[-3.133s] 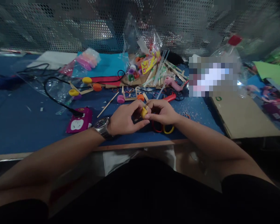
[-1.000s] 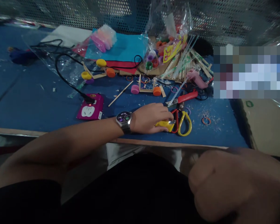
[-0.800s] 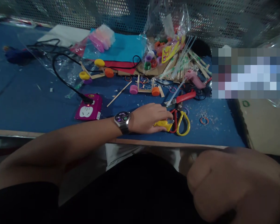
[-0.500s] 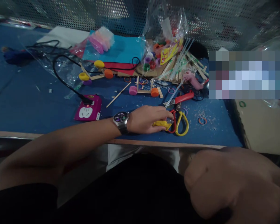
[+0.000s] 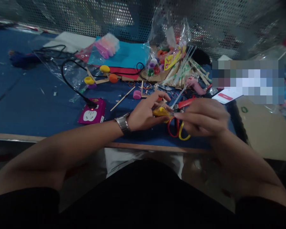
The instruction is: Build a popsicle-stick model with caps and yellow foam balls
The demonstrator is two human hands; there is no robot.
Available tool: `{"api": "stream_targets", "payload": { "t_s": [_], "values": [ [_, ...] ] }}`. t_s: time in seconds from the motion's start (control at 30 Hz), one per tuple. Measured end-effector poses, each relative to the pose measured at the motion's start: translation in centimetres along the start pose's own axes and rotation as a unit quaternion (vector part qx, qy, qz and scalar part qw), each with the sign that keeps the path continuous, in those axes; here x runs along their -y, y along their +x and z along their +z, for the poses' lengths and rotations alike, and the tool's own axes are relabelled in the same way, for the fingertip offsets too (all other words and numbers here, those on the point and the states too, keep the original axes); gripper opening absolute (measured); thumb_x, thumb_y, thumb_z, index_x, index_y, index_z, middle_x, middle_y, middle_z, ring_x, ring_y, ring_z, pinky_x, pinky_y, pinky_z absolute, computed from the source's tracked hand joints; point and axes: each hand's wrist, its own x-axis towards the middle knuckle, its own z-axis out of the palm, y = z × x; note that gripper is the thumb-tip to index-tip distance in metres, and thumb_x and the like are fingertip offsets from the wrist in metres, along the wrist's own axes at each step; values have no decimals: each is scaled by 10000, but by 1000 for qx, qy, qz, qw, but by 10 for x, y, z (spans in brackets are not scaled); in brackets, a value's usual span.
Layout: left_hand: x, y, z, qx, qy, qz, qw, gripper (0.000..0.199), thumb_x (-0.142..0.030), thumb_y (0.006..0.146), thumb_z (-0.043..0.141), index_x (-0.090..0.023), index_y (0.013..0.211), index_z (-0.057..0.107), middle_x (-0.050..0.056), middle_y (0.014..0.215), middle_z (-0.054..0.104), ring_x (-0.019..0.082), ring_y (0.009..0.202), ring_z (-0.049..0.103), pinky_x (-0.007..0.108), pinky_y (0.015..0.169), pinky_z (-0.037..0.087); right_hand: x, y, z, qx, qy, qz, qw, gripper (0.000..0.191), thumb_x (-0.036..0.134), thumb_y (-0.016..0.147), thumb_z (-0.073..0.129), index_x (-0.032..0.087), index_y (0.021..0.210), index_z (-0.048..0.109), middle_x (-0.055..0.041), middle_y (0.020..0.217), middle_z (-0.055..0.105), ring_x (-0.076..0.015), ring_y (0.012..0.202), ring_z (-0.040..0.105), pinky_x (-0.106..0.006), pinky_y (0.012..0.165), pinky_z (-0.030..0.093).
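Note:
My left hand [image 5: 145, 111] is closed around a small yellow packet [image 5: 162, 112] with a clear plastic edge. From the right, my right hand [image 5: 205, 116], slightly smeared by motion, pinches the packet's clear end between thumb and finger. Below and between the hands lie scissors [image 5: 173, 128] with one red and one yellow handle loop. A red-handled cutter [image 5: 186, 102] is partly hidden behind my right hand. Just beyond my left hand stands a small stick frame with a pink round piece [image 5: 137, 94].
A magenta power socket [image 5: 91, 111] with a black cable sits left, near a loose stick [image 5: 122, 98]. Behind are another stick model [image 5: 98, 79], blue sheets [image 5: 131, 54], a bag of coloured caps [image 5: 166, 57] and a pink glue gun [image 5: 195, 85]. Cardboard [image 5: 269, 127] lies right.
My right hand has come up from near my body to the yellow packet and pinches its end. My left hand has lifted the packet slightly and turned. A phone-like screen now shows at right.

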Motion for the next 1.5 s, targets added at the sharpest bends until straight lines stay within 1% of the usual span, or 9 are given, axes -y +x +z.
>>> {"api": "stream_targets", "payload": {
  "t_s": [0.07, 0.17, 0.33, 0.43, 0.6, 0.93, 1.17, 1.33, 1.5],
  "values": [
    [2, 1, 0, -13, 15, -2, 1000, 591, -375, 927, 939, -251, 1351, 547, 30, 1090, 822, 256, 947, 858, 360, 818, 647, -48, 4, 29, -28, -54, -39, 997, 533, 172, 1095, 702, 349, 1595, 755, -32, 990, 795, -215, 755, 712, -374, 646, 588],
    [2, 2, 1, -44, 53, 10, 998, 525, -281, 873, 889, -239, 1292, 577, 18, 1114, 748, 199, 858, 792, 324, 750, 595, -77, 1, 48, -15, -80, -22, 996, 538, 205, 1102, 729, 349, 1620, 721, -42, 1074, 763, -209, 885, 754, -326, 698, 598],
    [-3, 2, -3, -30, 167, 49, 984, 165, -286, 924, 778, -221, 938, 627, -19, 834, 662, 162, 749, 625, 303, 671, 458, -65, -13, 55, 1, -48, 12, 999, 455, 305, 1124, 736, 388, 1571, 752, -69, 1252, 751, -213, 975, 761, -343, 781, 645],
    [-5, 2, -5, -8, 193, 51, 980, 76, -273, 928, 732, -205, 934, 697, -3, 833, 718, 171, 754, 642, 309, 687, 458, -64, -14, 59, 8, -14, 28, 999, 326, 270, 1120, 738, 371, 1421, 814, -65, 1230, 758, -222, 1017, 772, -361, 823, 658],
    [-7, 3, -6, -11, 203, 41, 978, 152, -273, 926, 739, -185, 1045, 778, 45, 997, 836, 206, 886, 741, 328, 821, 553, -67, -11, 56, -28, -1, 36, 999, 126, 207, 1118, 733, 281, 1198, 797, -62, 1146, 769, -199, 953, 760, -334, 775, 642],
    [-7, 1, -7, 39, 291, 46, 955, 148, -306, 993, 638, -225, 870, 651, 32, 838, 726, 221, 791, 671, 362, 743, 474, -61, -12, 60, -36, 44, 34, 998, 182, 218, 1113, 804, 268, 1288, 790, -65, 1169, 778, -190, 947, 776, -306, 754, 649],
    [-3, 1, -7, 68, 317, 71, 943, 46, -281, 967, 632, -242, 948, 617, 60, 945, 731, 277, 941, 679, 409, 831, 523, -62, -16, 66, -21, 51, 39, 998, 143, 257, 1104, 844, 312, 1236, 853, -47, 1135, 765, -213, 995, 784, -365, 850, 683],
    [-4, 2, -10, 59, 226, 79, 969, 345, -514, 1039, 774, -210, 1172, 681, 85, 1149, 774, 265, 1010, 709, 406, 916, 573, -60, -12, 62, -41, 43, 36, 998, 126, 214, 1098, 838, 298, 1192, 847, -46, 1107, 754, -204, 980, 782, -349, 811, 680],
    [-2, 6, -14, 50, 134, 98, 985, 695, -796, 955, 897, -211, 1280, 708, 107, 1201, 795, 275, 1060, 740, 412, 968, 608, -63, -10, 56, -79, 23, 33, 996, 139, 228, 1105, 825, 326, 1200, 854, -39, 1061, 738, -198, 916, 768, -351, 733, 667]
  ]
}}
